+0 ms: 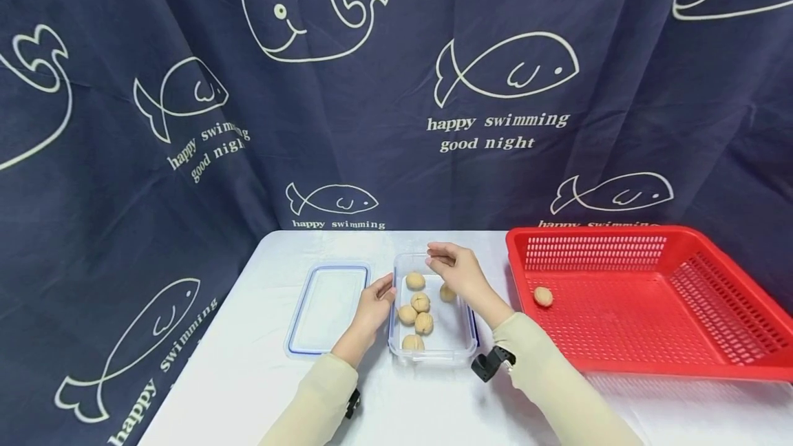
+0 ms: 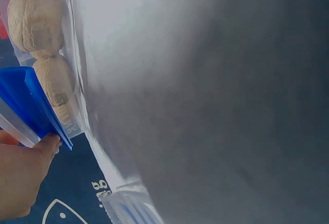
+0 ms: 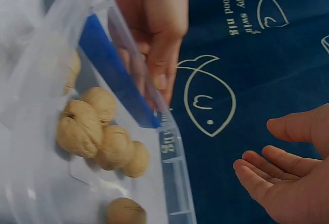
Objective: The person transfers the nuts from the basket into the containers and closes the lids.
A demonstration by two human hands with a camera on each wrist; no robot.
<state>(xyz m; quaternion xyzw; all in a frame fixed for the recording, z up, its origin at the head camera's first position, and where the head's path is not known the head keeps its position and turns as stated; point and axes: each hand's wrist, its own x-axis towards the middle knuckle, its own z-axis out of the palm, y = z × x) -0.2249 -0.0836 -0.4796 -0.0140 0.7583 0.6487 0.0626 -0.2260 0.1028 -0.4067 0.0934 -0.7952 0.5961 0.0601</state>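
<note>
walnuts [image 1: 420,302] 7 | clear container [image 1: 451,330] 1 | blue-rimmed lid [image 1: 328,308] 1 | red basket [image 1: 626,319] 1 | table [image 1: 238,370] 1

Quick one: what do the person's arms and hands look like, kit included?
Plain cream long sleeves, left and right, reaching about the wrists. Left hand and right hand are bare, no gloves. A black wrist device sits at each cuff, left, partly hidden, and right. No cables or markings visible.

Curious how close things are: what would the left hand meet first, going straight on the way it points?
Probably the clear box, at its blue flap, which the left hand seems to touch.
</note>
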